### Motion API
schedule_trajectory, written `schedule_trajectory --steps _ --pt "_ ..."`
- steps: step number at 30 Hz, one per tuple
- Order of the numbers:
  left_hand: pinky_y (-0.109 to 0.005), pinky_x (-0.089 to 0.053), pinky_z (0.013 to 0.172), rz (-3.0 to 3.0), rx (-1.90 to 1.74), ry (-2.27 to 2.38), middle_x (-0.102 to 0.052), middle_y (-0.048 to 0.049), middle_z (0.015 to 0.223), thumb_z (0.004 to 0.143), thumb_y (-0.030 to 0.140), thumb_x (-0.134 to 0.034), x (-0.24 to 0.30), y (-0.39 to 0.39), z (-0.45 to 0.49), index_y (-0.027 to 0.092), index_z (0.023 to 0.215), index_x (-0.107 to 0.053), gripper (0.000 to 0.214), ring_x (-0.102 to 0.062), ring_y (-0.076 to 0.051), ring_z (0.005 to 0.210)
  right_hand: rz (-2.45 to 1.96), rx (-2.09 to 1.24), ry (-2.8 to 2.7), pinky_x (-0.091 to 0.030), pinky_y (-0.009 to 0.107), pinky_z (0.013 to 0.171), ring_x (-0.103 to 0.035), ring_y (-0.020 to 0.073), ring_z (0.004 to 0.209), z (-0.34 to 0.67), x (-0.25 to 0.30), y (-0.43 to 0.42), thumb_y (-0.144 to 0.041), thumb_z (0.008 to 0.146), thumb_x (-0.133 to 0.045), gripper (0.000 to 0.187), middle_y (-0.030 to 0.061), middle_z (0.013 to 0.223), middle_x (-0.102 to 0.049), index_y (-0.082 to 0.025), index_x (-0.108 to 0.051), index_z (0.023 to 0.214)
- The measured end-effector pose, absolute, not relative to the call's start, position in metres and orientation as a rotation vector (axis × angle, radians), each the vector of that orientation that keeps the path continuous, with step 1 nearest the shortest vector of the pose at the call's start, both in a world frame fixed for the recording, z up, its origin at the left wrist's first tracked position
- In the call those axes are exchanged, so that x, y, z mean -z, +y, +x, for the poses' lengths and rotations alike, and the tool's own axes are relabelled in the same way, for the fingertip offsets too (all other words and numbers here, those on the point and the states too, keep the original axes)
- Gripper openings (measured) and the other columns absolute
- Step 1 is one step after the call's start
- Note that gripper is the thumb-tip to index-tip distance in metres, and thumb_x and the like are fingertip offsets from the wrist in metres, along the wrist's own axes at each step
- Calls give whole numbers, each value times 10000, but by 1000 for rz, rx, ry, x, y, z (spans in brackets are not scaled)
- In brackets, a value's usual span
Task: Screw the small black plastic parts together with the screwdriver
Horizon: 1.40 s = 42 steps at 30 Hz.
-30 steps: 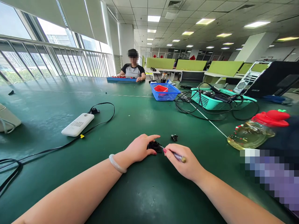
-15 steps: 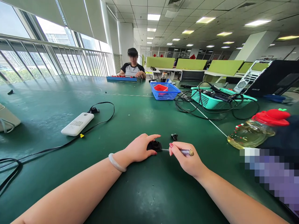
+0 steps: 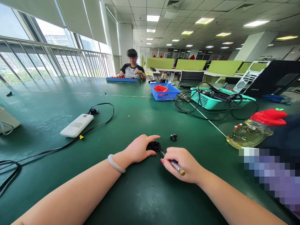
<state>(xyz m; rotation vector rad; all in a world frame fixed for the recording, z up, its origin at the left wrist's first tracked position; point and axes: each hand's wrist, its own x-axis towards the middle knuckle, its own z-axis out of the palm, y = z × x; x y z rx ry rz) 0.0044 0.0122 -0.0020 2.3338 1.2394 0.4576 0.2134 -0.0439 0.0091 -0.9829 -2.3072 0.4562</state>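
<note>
My left hand [image 3: 138,150], with a pale bangle at the wrist, grips a small black plastic part [image 3: 154,146] between thumb and fingers on the green tabletop. What kind of part it is, I cannot make out. In my right hand [image 3: 182,161] is a screwdriver [image 3: 175,164] with a thin metal shaft and a purplish handle. Its shaft slants up and left, and the tip meets the right end of the black part. Just beyond my right hand lies a little cluster of black pieces with shiny ends, perhaps screws [image 3: 173,137].
Left of my hands lie a white power bank [image 3: 77,125] and a black cable [image 3: 52,150]. A blue basket [image 3: 164,93], a teal basket [image 3: 208,102] with tangled cables and a red-lidded bottle [image 3: 252,134] stand to the right. Across the table sits a person [image 3: 132,67] at a blue tray [image 3: 121,80].
My right hand has shifted slightly down, and the screwdriver has swung from nearly level to a steeper slant, its handle end now lower and more to the left. My left hand keeps its hold.
</note>
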Motion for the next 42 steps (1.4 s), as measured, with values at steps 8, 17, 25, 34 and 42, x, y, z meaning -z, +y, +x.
schedule_trajectory --steps 8,17,25,34,42 --pt "-373 -496 909 2336 -441 1240 -641 -58 1031 764 313 -767 -1 11 5 330 1429 -480 724 -612 -248 1007 -1307 -1039 -1459 -323 251 439 -346 103 400 217 0 -23 -586 854 -535 475 -59 428 -342 -209 -518 566" --pt "-383 -493 915 2357 -472 1223 -667 -59 1076 760 358 -775 6 15 5 326 1433 -466 741 -604 -248 1022 -1100 -835 -1714 -313 254 457 -365 114 451 219 -3 -35 -456 943 -441 394 -49 481 -374 -199 -589 685" --pt "-366 -497 885 2404 -449 1213 -638 -61 1013 790 339 -746 3 11 6 319 1437 -469 704 -606 -242 989 -857 -523 -2276 -428 238 591 -558 119 600 211 -10 -45 -152 870 -474 168 -7 707 -652 -215 -614 804" --pt "-373 -494 905 2364 -472 1231 -661 -56 1034 777 351 -750 1 12 6 321 1432 -468 713 -601 -241 1013 -855 -446 -2063 -419 237 539 -527 113 517 213 -14 -48 -208 925 -450 225 -14 617 -615 -215 -606 763" --pt "-368 -509 850 2394 -491 1231 -634 -57 971 806 357 -694 2 10 5 305 1423 -478 656 -607 -236 941 -1050 -482 -1951 -398 236 513 -496 120 505 214 -8 -41 -254 933 -453 258 -18 583 -567 -212 -606 730"
